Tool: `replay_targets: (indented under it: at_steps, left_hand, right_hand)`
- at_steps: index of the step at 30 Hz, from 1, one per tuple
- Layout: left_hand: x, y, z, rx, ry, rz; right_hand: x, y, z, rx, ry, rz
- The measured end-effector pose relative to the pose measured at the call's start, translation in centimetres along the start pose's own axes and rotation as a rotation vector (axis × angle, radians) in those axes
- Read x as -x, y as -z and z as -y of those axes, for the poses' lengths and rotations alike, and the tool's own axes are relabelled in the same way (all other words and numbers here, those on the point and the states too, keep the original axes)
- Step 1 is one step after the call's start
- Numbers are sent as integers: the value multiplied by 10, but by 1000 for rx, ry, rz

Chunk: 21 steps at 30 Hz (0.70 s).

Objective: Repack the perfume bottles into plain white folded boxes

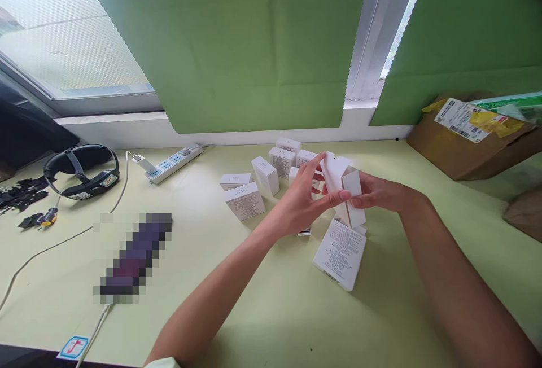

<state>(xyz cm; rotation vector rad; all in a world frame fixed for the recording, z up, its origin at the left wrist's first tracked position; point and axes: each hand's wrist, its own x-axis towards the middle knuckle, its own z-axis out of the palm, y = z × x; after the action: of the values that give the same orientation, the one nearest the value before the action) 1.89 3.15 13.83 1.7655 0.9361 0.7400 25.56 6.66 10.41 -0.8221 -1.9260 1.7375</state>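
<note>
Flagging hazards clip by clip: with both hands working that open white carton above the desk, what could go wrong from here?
1. The left hand and right hand pinch the half-folded carton by thin flaps; it might crease or tear.
2. The finished boxes stand crowded just behind the hands; a stray move could topple them.
3. The flat stack lies right beneath the carton and may get nudged aside.

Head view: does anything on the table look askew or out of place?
Mostly tidy. One larger flat white carton lies on its side at an angle, apart from the upright small white boxes. Both hands, left hand and right hand, hold an open-flapped box.
</note>
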Motion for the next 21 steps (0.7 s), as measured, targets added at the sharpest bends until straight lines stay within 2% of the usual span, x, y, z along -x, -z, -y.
replay_targets:
  at_steps: [8,14,18,21]
  left_hand:
    - [0,2,-3,102,28,-23]
    - [-2,8,-1,196,-3,-39]
    - [-3,7,1,218,-64,-12]
    - [-3,5,-1,140,-114,-30]
  right_hand:
    - [2,-2,3,-52,49,65]
    - [1,0,-8,-195,136,71]
    - [-6,-1,-16,-283,118,-4]
    - [-5,-1,-16,-314,113,-49]
